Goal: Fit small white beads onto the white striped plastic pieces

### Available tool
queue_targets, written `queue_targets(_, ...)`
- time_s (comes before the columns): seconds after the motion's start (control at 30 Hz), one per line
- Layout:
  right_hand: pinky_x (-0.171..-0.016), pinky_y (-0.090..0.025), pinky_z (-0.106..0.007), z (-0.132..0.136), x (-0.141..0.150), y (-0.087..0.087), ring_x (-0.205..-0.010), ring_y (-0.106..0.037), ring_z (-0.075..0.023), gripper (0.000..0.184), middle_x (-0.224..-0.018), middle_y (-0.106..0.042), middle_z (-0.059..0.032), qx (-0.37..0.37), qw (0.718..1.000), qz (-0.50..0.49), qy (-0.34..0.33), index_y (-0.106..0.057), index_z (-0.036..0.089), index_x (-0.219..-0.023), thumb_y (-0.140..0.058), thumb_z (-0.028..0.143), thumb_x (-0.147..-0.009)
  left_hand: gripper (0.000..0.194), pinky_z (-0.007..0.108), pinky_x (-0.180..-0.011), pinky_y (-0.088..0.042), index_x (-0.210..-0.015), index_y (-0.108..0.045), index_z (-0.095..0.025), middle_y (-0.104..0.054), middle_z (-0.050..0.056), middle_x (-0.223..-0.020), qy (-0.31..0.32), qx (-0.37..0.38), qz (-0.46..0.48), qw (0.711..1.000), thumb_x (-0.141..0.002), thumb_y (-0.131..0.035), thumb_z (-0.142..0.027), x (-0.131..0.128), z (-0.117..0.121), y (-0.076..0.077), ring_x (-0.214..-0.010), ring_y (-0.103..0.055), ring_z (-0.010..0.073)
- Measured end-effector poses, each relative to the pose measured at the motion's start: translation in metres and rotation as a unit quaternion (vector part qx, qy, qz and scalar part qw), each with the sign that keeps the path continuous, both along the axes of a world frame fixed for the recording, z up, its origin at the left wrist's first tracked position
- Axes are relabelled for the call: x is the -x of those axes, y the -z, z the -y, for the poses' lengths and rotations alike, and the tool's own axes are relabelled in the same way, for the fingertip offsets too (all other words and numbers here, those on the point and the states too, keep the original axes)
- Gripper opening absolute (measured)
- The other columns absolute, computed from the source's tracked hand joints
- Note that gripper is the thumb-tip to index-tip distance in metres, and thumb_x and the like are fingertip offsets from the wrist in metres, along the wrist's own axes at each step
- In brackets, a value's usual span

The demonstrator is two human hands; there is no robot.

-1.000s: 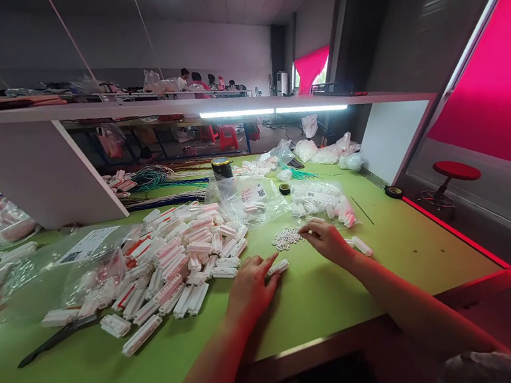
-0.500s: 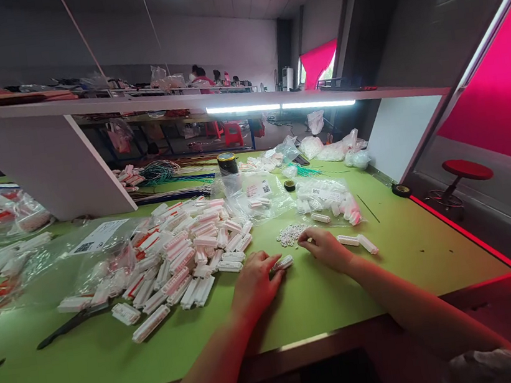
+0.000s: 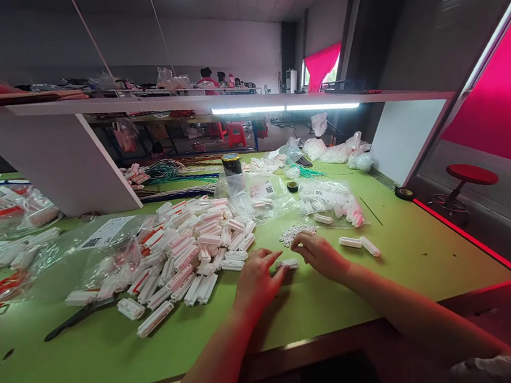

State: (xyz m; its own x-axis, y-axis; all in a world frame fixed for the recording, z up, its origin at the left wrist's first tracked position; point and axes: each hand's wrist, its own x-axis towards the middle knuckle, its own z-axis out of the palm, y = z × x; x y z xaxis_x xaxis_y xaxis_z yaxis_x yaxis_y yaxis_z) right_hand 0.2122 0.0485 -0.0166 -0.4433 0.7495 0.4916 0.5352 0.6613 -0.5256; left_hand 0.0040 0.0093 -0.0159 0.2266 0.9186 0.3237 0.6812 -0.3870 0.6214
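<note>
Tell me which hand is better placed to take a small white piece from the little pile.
Right, probably: the right hand is at the near edge of the pile of small white pieces, while the left hand seems occupied with the white block.

Lies as a short, narrow white housing (image 3: 289, 263) on the green tabletop (image 3: 340, 299), long side running roughly left to right; sits held near its left end between thumb and forefinger of the left hand (image 3: 256, 281), right end bare; spreads just beyond as a shallow, loose heap of tiny white pieces (image 3: 295, 232), near edge beside fingertips of the right hand (image 3: 321, 257); too small to tell piece from piece
</note>
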Motion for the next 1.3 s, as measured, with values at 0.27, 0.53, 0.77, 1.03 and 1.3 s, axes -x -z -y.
queue_targets(0.27, -0.076, -0.052, -0.027, 0.028, 0.014, -0.017, -0.078, -0.065, -0.0166, 0.010, -0.087, -0.070, -0.0035, -0.029, 0.999, -0.042, 0.008, -0.065, 0.023, -0.099, -0.055, 0.024, -0.099, 0.036, 0.028, -0.069, -0.048, -0.090, -0.079, -0.018, -0.076, 0.005, -0.084, 0.064, 0.119, 0.241, 0.961, -0.085, -0.065, -0.050, -0.001, -0.006, -0.008, -0.076, -0.065, 0.0183)
queue_targets(0.53, -0.065, -0.050, -0.025, 0.034, 0.015, -0.025, -0.065, -0.062, -0.0128, 0.008, -0.086, -0.071, -0.0018, 0.042, 0.992, -0.122, 0.008, -0.063, 0.022, -0.098, -0.058, 0.027, -0.095, 0.043, 0.032, -0.080, -0.054, -0.091, -0.079, -0.018, -0.079, 0.006, -0.091, 0.068, 0.169, 0.301, 0.936, -0.081, -0.069, -0.058, -0.002, -0.004, -0.010, -0.089, -0.070, 0.0235)
queue_targets(0.77, -0.062, -0.047, -0.026, 0.022, 0.011, -0.021, -0.060, -0.056, -0.0118, 0.006, -0.089, -0.068, -0.0009, 0.086, 0.986, -0.142, 0.015, -0.056, 0.023, -0.098, -0.058, 0.026, -0.093, 0.028, 0.034, -0.084, -0.055, -0.101, -0.079, -0.021, -0.076, 0.006, -0.098, 0.017, 0.064, 0.196, 0.978, -0.086, -0.067, -0.042, 0.002, -0.006, -0.005, -0.093, -0.069, 0.0224)
queue_targets(1.03, -0.079, -0.049, -0.029, 0.013, -0.002, -0.012, -0.085, -0.064, -0.0168, 0.019, -0.095, -0.069, -0.0030, 0.050, 0.998, 0.021, -0.020, -0.056, 0.022, -0.109, -0.049, 0.013, -0.094, 0.032, 0.041, -0.102, -0.048, -0.115, -0.076, -0.021, -0.072, 0.009, -0.114, 0.024, 0.039, -0.006, 0.999, -0.084, -0.073, -0.025, 0.002, -0.003, 0.000, -0.112, -0.064, 0.0279)
queue_targets(1.3, -0.076, -0.047, -0.026, 0.016, 0.002, -0.007, -0.086, -0.064, -0.0166, 0.018, -0.098, -0.069, -0.0040, 0.042, 0.994, 0.101, -0.025, -0.057, 0.021, -0.111, -0.050, 0.011, -0.098, 0.019, 0.037, -0.096, -0.049, -0.104, -0.078, -0.021, -0.073, 0.007, -0.104, 0.029, 0.036, -0.038, 0.998, -0.088, -0.070, -0.025, -0.001, 0.000, -0.003, -0.104, -0.064, 0.0259)
